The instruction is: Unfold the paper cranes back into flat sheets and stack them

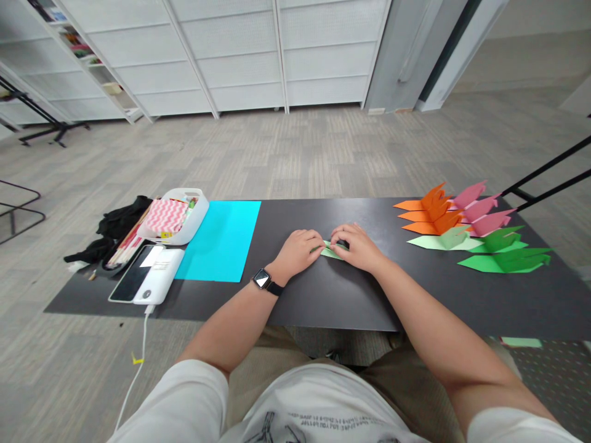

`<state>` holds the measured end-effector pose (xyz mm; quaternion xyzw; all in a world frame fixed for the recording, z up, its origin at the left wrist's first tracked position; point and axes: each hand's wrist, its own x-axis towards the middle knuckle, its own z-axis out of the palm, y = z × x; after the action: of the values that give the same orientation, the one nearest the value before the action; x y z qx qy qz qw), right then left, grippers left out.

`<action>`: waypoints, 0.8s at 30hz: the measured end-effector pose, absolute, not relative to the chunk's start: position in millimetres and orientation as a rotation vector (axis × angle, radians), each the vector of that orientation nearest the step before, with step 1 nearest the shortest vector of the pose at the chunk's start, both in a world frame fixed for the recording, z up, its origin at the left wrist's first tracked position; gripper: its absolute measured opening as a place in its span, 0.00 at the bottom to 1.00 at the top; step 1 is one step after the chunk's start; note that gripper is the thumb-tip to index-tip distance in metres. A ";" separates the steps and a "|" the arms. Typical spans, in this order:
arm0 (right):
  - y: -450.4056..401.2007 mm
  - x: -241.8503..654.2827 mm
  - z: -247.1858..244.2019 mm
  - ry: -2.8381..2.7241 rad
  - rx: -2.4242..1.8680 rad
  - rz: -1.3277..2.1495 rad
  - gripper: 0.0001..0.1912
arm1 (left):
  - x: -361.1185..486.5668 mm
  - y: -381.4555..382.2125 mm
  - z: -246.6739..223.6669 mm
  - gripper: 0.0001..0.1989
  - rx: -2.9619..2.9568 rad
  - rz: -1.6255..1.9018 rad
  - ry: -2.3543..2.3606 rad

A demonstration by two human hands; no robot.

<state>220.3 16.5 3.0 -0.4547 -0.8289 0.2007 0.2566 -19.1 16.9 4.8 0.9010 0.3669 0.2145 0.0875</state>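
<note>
Holding a narrow, folded strip of pale green paper [329, 251] at the middle of a long, dark grey rectangular counter [323, 301], we have our left grip [300, 249] clamped on the strip's left end and our right grip [357, 247] clamped on the other. The near edge runs under our forearms, just above our lap; the far edge lies beyond our knuckles. To our left, dark surface stretches as far as a flat, bright cyan paper sheet [224, 240] reaching to the far edge; to our right, it runs on to folded-paper birds [434, 212] in orange, pink, pale green and deeper green, grouped towards the far right corner. Past the cyan sheet we have a white plastic basket [199, 215] with a pink-and-white zigzag item inside, a flat, dark-screened device [129, 277] and a smooth white block [159, 280], whose white cable [144, 338] drops over the near edge. Grey patterned carpet [277, 154] spreads beyond the counter to tall white panelled cabinets [240, 58]. We wear a black-strapped smartwatch [262, 279] and a white printed shirt [323, 394]; its small lettering and the faint print on the block we cannot read reliably.
</note>
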 end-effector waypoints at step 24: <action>16.1 242.0 30.1 -1.634 -1.194 -0.057 0.16 | -29.5 11.3 19.3 0.02 2.210 1.267 1.415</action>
<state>242.0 16.1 30.1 -0.5001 -0.6845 -0.0240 0.5299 -29.5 11.3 19.3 0.7536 0.4823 0.4321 0.1134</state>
